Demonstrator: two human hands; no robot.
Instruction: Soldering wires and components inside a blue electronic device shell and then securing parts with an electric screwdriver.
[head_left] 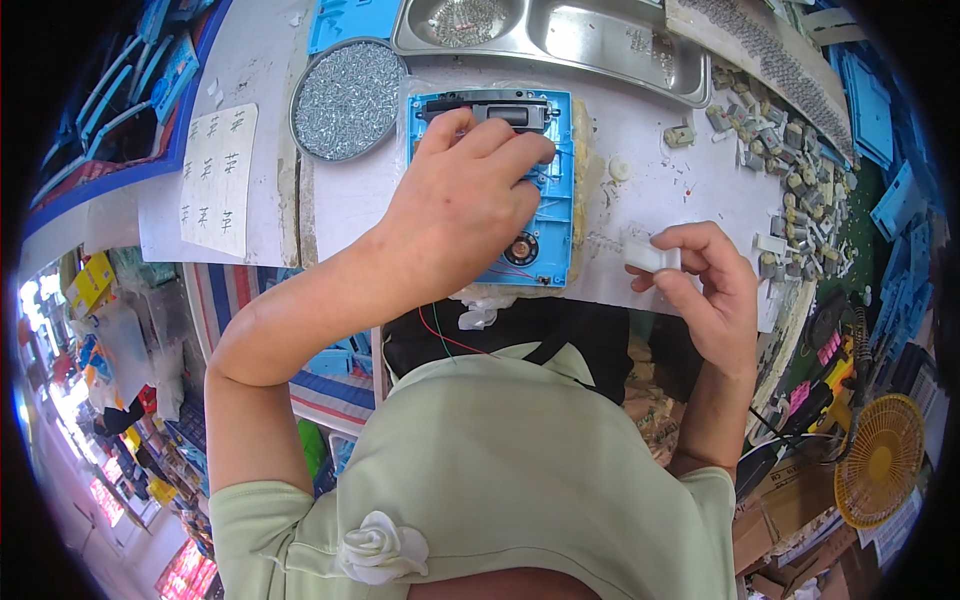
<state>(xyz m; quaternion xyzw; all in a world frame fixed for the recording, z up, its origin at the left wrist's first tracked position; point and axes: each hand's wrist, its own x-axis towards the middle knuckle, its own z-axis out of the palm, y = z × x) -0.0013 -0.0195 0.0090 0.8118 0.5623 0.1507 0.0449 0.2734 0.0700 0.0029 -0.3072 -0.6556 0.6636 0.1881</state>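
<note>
A blue plastic casing (562, 215) lies with its inner side up on the table in front of me. My left hand (455, 205) is over its middle, fingers bent down into it; their tips and whatever they pinch are hidden. Along the casing's far end runs a black and grey mechanism (505, 113), just beyond those fingers. A small round speaker (521, 250) sits at the near end, and thin red and green wires (440, 335) hang toward my lap. To the right, my right hand (718, 290) holds a small white plastic part (652, 256) between thumb and fingers, apart from the casing.
Beyond the casing stand a round tray of screws (347, 100) and a steel tray (590, 35) with small metal pieces. Many small grey motor-like parts (800, 190) are heaped at the right. A marked white sheet (220, 180) lies left; a yellow fan (880, 460) stands lower right.
</note>
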